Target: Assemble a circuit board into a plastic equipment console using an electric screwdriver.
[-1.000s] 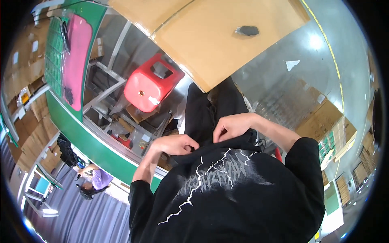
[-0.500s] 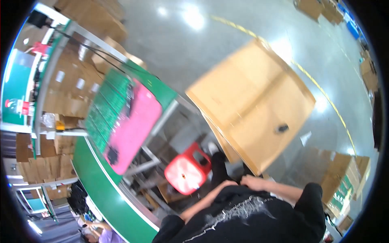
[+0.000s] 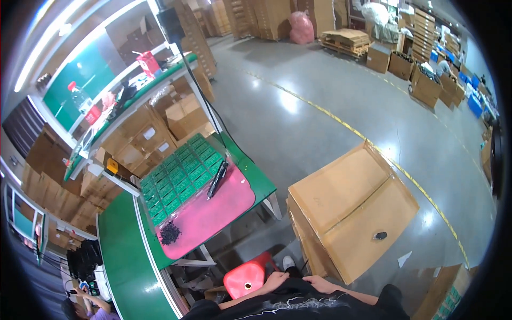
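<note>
You're wearing a black shirt (image 3: 301,308) streaked with white and seeing a red stool (image 3: 244,278) and pink mat (image 3: 213,216).

Looks down from the head, just above and behind the hands (image 3: 276,280), facing forward over the table (image 3: 120,256) to their left and the floor (image 3: 256,125) beyond them.

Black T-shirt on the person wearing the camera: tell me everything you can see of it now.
The black T-shirt looks like soft fabric, with short sleeves and a pale, jagged, lightning-like print across the front. It is being worn, seen steeply from above and cut off by the picture's lower edge. The left hand and right hand are at its lower front; whether they hold the cloth cannot be told.
</note>
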A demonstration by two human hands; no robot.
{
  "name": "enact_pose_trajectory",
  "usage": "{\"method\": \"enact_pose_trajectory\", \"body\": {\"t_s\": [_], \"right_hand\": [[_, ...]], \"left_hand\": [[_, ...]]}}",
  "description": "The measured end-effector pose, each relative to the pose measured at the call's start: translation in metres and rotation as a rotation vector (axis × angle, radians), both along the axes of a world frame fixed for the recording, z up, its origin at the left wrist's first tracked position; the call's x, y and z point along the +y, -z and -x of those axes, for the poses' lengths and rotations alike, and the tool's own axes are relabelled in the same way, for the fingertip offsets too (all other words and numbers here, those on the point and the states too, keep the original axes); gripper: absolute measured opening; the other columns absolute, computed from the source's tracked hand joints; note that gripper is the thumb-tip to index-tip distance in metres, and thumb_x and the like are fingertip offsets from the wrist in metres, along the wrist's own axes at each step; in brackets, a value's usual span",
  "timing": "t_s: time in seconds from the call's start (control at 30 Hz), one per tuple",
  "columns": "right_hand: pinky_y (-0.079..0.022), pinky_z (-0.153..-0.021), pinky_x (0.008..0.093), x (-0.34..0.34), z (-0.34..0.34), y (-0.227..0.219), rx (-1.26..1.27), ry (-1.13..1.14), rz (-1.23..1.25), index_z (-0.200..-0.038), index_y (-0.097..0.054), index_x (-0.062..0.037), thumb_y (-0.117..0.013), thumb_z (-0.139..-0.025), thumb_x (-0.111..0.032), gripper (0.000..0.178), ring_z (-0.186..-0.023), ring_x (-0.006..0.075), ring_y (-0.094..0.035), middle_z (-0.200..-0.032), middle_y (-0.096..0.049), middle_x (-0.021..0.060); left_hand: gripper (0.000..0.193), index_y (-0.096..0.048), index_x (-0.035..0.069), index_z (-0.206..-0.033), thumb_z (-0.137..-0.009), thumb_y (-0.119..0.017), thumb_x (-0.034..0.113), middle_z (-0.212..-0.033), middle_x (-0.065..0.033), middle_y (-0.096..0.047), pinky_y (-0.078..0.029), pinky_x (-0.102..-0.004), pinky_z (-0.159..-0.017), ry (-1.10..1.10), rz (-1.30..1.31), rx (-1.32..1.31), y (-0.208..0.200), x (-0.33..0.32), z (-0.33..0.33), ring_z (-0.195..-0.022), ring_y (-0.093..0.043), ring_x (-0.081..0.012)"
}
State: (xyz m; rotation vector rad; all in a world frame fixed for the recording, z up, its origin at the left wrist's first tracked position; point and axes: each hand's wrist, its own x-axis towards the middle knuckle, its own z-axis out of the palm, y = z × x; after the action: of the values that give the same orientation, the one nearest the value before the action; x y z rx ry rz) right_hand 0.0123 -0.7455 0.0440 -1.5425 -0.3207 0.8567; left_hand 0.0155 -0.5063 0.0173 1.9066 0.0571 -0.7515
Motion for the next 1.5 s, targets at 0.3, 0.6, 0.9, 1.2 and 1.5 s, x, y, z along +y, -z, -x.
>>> {"method": "enact_pose_trajectory", "body": {"t_s": [0.3, 0.6, 0.9, 1.2, 1.5], "right_hand": [[-0.052, -0.063, 0.0409, -0.058, 0.075, -0.004, -0.506, -0.129, 0.59, -0.065, -0.068, -0.0107, -0.059, -0.079, -0.035, 0.029, -0.058, 0.0317, -0.062, -0.058, -0.06, 0.013], [-0.046, -0.068, 0.0321, 0.022, 0.025, 0.001, -0.202, -0.355, 0.133, -0.098, -0.062, -0.0014, -0.054, -0.086, -0.021, 0.024, -0.076, 0.0114, -0.059, -0.084, -0.065, 0.015], [-0.041, -0.059, 0.0363, 0.023, -0.026, -0.031, -0.16, -0.167, 0.37, -0.074, -0.054, -0.0027, -0.06, -0.081, -0.027, 0.026, -0.061, 0.0205, -0.054, -0.065, -0.056, 0.0133], [-0.042, -0.059, 0.0384, 0.06, -0.139, -0.075, -0.221, -0.294, 0.284, -0.073, -0.054, -0.0022, -0.059, -0.082, -0.023, 0.023, -0.063, 0.0271, -0.056, -0.065, -0.057, 0.0131], [-0.048, -0.063, 0.0324, 0.131, -0.188, -0.03, -0.65, 0.116, 0.157, -0.081, -0.065, -0.0017, -0.065, -0.076, -0.011, 0.01, -0.072, 0.0244, -0.061, -0.079, -0.06, 0.0098]], "left_hand": [[0.028, -0.065, -0.006, -0.087, -0.076, -0.056, 0.018, -0.08, -0.0244, -0.064, -0.048, -0.0444, -0.067, 0.59, -0.253, 0.207, -0.001, 0.099, 0.07, -0.076, -0.065, -0.0361], [0.037, -0.056, -0.003, -0.103, -0.077, -0.065, 0.022, -0.095, -0.0085, -0.061, -0.042, -0.0321, -0.083, 0.668, 0.492, -0.007, -0.074, 0.02, 0.02, -0.092, -0.055, -0.0174], [0.018, -0.056, 0.0, -0.064, -0.069, -0.058, 0.018, -0.053, -0.0012, -0.047, -0.035, -0.0286, -0.052, 0.427, 0.305, 0.212, 0.029, 0.052, -0.045, -0.055, -0.047, -0.0083], [0.015, -0.063, 0.003, -0.088, -0.077, -0.053, 0.006, -0.072, 0.0064, -0.057, -0.04, -0.0234, -0.052, 0.725, 0.546, 0.388, 0.016, 0.129, -0.15, -0.059, -0.05, -0.0037], [0.018, -0.066, 0.005, -0.099, -0.083, -0.06, 0.007, -0.088, -0.0001, -0.067, -0.05, -0.0239, -0.065, -0.063, 0.638, 0.658, -0.041, 0.136, -0.169, -0.071, -0.061, -0.009]]}}
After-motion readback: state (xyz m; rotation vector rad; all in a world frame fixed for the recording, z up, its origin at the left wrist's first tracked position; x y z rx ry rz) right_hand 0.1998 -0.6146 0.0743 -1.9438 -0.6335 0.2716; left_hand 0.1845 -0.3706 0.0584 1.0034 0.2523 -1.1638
